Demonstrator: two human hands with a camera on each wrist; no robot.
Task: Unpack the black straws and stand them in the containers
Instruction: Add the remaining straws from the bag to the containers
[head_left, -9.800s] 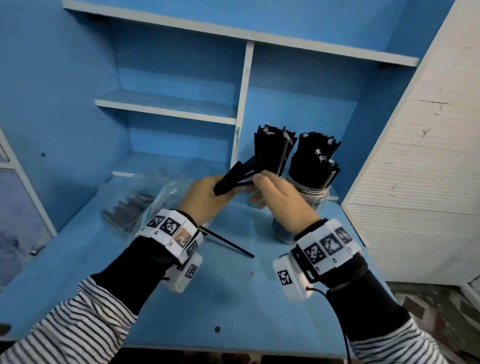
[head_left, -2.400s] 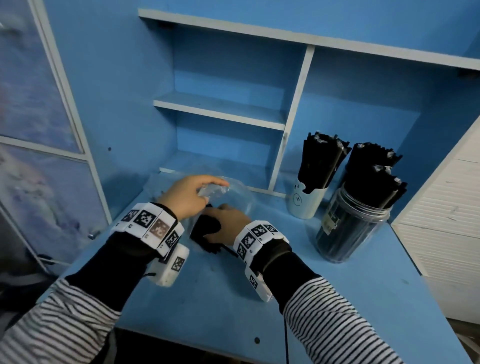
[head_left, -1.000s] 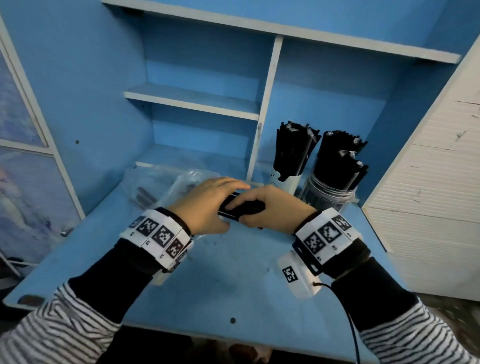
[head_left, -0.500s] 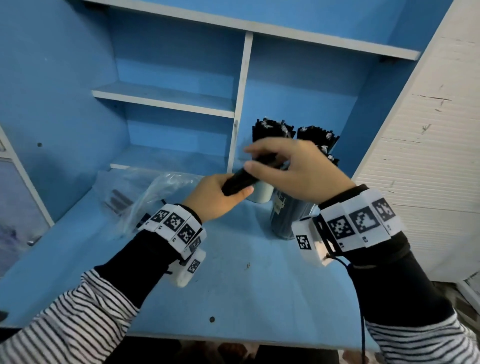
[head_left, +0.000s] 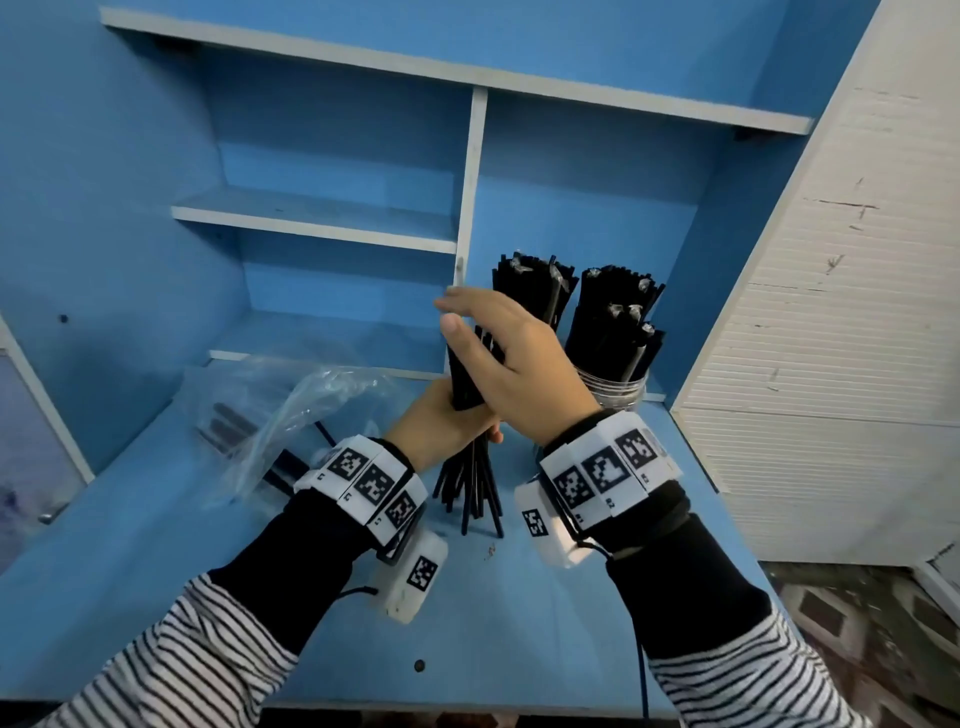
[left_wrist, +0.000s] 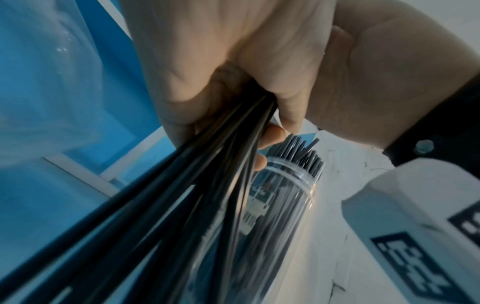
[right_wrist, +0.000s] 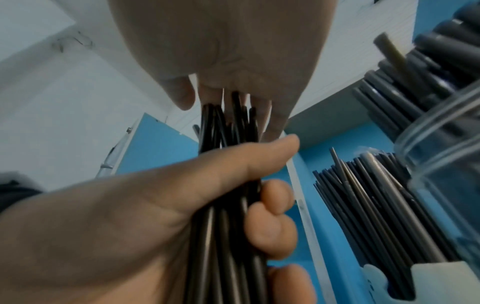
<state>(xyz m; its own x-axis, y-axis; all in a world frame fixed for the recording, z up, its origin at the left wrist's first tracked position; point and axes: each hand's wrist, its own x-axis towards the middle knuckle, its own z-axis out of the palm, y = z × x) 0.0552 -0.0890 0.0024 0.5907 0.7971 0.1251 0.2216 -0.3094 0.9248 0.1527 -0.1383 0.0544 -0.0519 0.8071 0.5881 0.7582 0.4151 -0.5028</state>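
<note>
A bundle of black straws (head_left: 470, 483) stands upright in front of me, its lower ends splayed on the blue table (head_left: 260, 571). My left hand (head_left: 447, 415) grips the bundle round its middle; its curled fingers (right_wrist: 272, 218) show in the right wrist view. My right hand (head_left: 493, 353) lies flat over the top ends with straight fingers, and the straw tips (right_wrist: 233, 115) touch them. Behind stand a white cup (right_wrist: 428, 277) and a clear jar (head_left: 618, 387), both packed with black straws (head_left: 615, 312).
A crumpled clear plastic bag (head_left: 296, 410) lies left of my hands with a few black straws (head_left: 228, 426) still inside. Blue shelves (head_left: 311, 218) rise behind the table. A white cabinet (head_left: 831, 338) closes off the right side.
Half a second ago both hands held the bundle tilted in the air. Now it stands upright with its lower ends on the table and my right hand flat on top.
</note>
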